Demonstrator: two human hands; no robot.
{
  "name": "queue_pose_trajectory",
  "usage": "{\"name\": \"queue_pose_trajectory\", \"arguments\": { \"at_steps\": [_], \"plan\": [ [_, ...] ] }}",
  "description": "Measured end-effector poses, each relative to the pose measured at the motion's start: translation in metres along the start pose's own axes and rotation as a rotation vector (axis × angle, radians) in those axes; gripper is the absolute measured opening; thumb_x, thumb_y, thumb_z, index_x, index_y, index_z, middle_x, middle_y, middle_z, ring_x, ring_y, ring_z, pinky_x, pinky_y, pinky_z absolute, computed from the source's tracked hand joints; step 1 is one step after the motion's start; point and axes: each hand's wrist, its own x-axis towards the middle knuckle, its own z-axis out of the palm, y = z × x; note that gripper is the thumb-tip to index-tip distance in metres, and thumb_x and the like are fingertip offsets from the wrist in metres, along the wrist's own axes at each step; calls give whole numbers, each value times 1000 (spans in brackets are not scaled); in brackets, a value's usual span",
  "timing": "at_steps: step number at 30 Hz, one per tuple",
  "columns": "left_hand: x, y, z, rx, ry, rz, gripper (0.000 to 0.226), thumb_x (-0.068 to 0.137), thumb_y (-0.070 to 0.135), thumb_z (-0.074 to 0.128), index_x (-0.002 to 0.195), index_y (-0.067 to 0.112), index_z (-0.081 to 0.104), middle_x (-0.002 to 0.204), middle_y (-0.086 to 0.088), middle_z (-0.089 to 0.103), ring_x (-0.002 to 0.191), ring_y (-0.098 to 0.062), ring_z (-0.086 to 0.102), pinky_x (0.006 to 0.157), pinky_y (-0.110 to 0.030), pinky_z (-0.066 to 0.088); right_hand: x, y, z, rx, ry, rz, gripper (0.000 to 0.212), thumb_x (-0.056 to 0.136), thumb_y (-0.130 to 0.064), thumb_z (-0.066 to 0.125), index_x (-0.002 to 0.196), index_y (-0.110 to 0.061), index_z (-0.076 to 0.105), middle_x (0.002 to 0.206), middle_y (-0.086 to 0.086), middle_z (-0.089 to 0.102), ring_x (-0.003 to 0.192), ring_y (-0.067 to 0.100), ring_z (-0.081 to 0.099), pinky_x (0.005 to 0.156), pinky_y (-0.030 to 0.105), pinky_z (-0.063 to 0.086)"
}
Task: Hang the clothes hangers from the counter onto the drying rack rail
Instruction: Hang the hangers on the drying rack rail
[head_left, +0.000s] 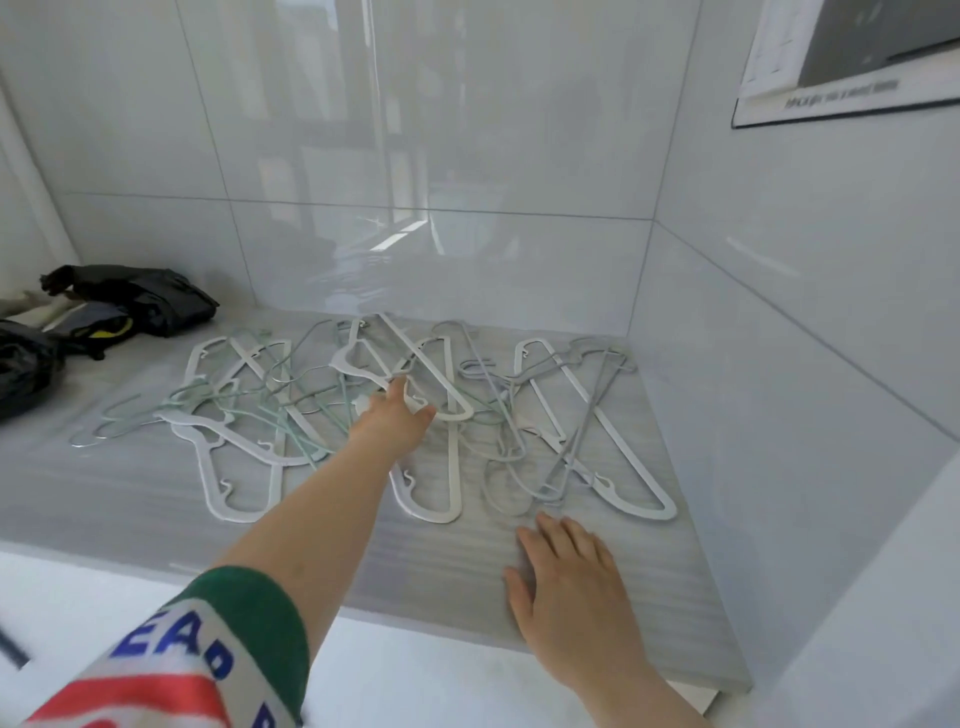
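Observation:
Several clothes hangers lie tangled on the grey counter (130, 493): white plastic ones (451, 483), pale green ones (249, 410) and thin grey wire ones (571, 447). My left hand (396, 415) reaches out over the middle of the pile with its fingers stretched forward, the fingertips at a white hanger (363, 364). My right hand (566, 582) rests flat, palm down, on the counter near its front edge, just in front of the wire hangers. Neither hand holds anything. The drying rack rail is out of view.
Black bags and bundled cloth (140, 299) sit at the counter's back left. Glossy white tiled walls (467, 156) close the counter at the back and right. A framed sheet (841, 62) hangs on the right wall. The white floor (415, 670) lies below the counter's front edge.

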Motion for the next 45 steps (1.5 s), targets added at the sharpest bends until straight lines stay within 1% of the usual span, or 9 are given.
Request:
{"name": "queue_pose_trajectory", "arguments": {
  "at_steps": [4,9,12,17,23,26,32,43,45],
  "plan": [
    [13,2,7,62,-29,-54,59,91,49,33,143,28,14,145,-16,29,132,-37,27,106,-44,24,1,1,3,1,18,2,41,67,-41,41,76,-19,74,87,-3,74,81,17,71,65,33,57],
    [16,5,13,58,-32,-77,53,92,46,33,141,25,26,144,-10,35,133,-30,29,109,-42,18,0,3,5,-21,25,-29,35,50,-46,69,75,-22,74,86,-5,74,81,14,70,65,32,57],
    [16,4,13,-3,22,-77,54,91,46,38,139,22,32,136,-11,46,127,-30,38,109,-40,21,0,3,6,-24,50,-20,34,52,-44,64,76,-22,74,86,-4,74,81,14,71,65,32,57],
    [9,7,8,-539,215,-133,52,86,20,55,135,10,39,126,-14,54,95,-29,56,76,-29,42,-1,2,4,-49,40,-11,35,53,-43,60,75,-21,75,85,-3,74,80,15,71,64,32,58],
    [0,9,-8,-1186,228,-337,58,88,-13,35,140,10,25,135,-20,43,50,-13,58,34,-15,47,-2,3,7,-54,18,-20,40,45,-47,78,75,-21,74,84,-4,74,80,14,71,64,31,58],
    [-8,10,-21,-1315,212,-326,54,89,-13,35,138,8,27,138,-22,40,57,-13,59,47,-20,54,-1,3,7,-52,23,-10,42,42,-46,82,74,-20,75,83,-2,74,79,15,71,63,32,58],
    [-35,-1,-50,-1222,357,-275,44,88,-13,26,125,6,40,130,-18,46,29,-4,55,32,-12,44,-2,1,2,-49,25,4,45,33,-41,87,69,-17,74,79,2,74,74,19,71,61,34,58],
    [-134,-54,-121,-819,652,-105,34,88,-8,32,100,18,52,108,-3,56,30,2,52,35,-13,43,-6,3,-8,120,73,-77,41,32,-17,90,65,-6,69,62,7,68,60,28,67,52,38,55],
    [-162,-65,-134,-750,675,-45,32,89,-7,34,97,18,53,105,-2,56,33,2,53,35,-10,42,-7,2,-11,160,126,-116,27,47,-15,81,70,-7,69,64,6,69,60,28,67,54,35,54]
  ]
}}
